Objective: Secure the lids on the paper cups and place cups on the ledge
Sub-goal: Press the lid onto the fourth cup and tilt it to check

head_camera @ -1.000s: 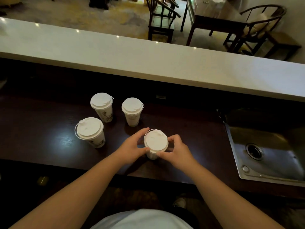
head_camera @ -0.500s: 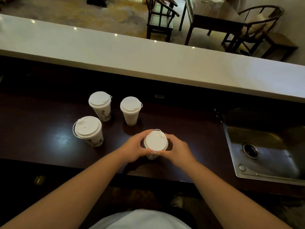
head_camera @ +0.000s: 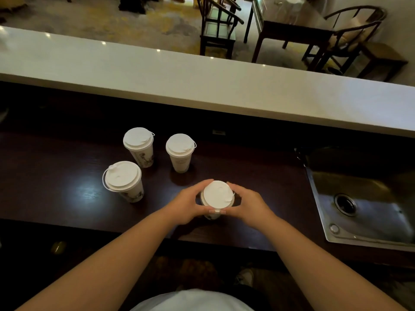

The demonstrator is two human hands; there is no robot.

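Note:
Several white paper cups with white lids stand on the dark wooden counter (head_camera: 56,194). The nearest cup (head_camera: 216,195) sits between my hands. My left hand (head_camera: 188,203) wraps its left side and my right hand (head_camera: 249,204) wraps its right side, thumbs meeting at the lid's near rim. Three other lidded cups stand apart to the left: one at the near left (head_camera: 123,179), one behind it (head_camera: 138,144), one at the middle back (head_camera: 180,151). The pale ledge (head_camera: 202,84) runs across above the counter with nothing on it.
A steel sink (head_camera: 363,205) is set into the counter at the right. Beyond the ledge are dark wooden chairs (head_camera: 219,25) and a table (head_camera: 289,25) on a patterned floor. The counter's front edge runs just below my wrists.
Both hands have closed in tighter around the nearest cup's lid, thumbs now pressing at its near rim. The cup stays in the same spot; the other cups have not moved.

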